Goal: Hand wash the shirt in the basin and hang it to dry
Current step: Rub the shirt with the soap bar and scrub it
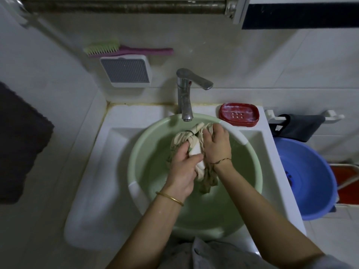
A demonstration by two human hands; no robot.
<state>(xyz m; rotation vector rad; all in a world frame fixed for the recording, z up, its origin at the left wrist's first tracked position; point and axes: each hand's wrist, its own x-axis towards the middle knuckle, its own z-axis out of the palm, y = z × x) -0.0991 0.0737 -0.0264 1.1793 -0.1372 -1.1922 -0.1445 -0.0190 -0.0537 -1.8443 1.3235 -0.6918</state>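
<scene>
A pale green plastic basin sits in the white sink under the tap and holds water. Above the water, a wet beige shirt is bunched and twisted into a rope. My left hand grips its near part, thumb across a white fold. My right hand grips the far part, fingers curled over the cloth. The shirt's lower end hangs down toward the water between my wrists.
A chrome tap stands behind the basin. A red soap dish sits on the sink's back right corner. A blue basin lies lower right. A brush and a grey rack hang on the wall. A dark towel hangs left.
</scene>
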